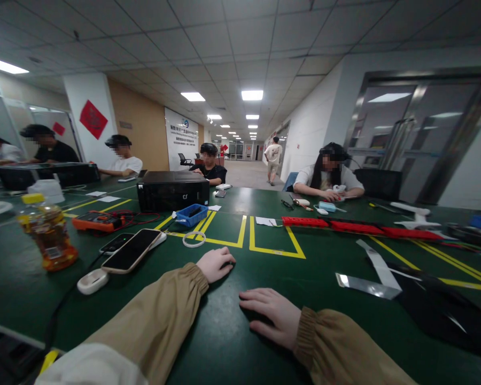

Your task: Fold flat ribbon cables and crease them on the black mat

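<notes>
Green tabletop [208,342] spread beneath the left hand [215,264] and the right hand [273,315], and well beyond them. Past the right hand, a seated person [304,179] leaned over its far side. A black box [174,192] stood ahead and to the left of the left hand. Red strips [356,228] ran end to end beyond the right hand. Left of the left hand, a bottle [54,243] stood upright; between bottle and box lay an orange meter [98,221]. A bent clear strip [385,272] lay right of the right hand. Both hands rested palm down, touching only the tabletop, released: the left with fingers slightly curled, the right, nearer the wearer, with fingers loosely spread. A phone [132,251] lay left of the left hand, a blue tray [192,215] ahead of it, a white ring [185,243] between hand and tray, and a white case [93,282] beside the phone.
</notes>
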`<state>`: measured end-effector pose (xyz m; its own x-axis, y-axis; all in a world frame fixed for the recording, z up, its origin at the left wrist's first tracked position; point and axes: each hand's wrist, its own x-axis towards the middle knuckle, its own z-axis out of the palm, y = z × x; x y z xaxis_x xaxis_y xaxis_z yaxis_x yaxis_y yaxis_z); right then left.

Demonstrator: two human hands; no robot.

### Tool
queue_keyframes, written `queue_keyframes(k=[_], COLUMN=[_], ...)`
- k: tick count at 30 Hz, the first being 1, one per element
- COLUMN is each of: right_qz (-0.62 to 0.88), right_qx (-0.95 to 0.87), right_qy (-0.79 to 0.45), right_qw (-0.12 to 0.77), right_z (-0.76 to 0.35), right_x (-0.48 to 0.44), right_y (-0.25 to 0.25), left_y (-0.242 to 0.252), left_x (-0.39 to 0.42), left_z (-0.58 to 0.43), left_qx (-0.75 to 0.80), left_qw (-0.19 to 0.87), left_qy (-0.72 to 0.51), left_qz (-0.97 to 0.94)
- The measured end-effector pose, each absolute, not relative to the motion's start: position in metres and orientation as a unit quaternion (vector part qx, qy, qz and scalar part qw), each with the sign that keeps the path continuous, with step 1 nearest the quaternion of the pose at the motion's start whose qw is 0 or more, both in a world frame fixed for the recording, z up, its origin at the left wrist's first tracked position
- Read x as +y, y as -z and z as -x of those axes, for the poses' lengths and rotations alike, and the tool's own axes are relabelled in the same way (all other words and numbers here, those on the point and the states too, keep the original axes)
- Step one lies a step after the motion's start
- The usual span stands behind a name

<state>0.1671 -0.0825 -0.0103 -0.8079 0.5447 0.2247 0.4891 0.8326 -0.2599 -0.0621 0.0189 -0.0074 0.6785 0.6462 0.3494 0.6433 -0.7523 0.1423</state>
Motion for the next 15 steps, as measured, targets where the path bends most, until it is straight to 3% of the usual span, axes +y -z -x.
queue_keyframes(k=[6, 12, 15], right_qz=[0.331, 0.581, 0.701], right_qx=[-0.925, -0.733, -0.591], right_qy=[-0.028, 0.107, 0.190], right_qw=[0.184, 0.337, 0.350], right_z=[-0.199, -0.305, -0.392], right_x=[-0.064, -0.032, -0.025], right_y=[-0.003, -0.038, -0.036], left_y=[0.008, 0.007, 0.006], left_x=[0.019, 0.017, 0.016], left_z=[0.061, 0.059, 0.058], left_qx=[0.361, 0.360, 0.358], left_qw=[-0.009, -0.014, -0.007], left_qy=[-0.180, -0.171, -0.173], left_qz=[-0.915, -0.917, -0.918])
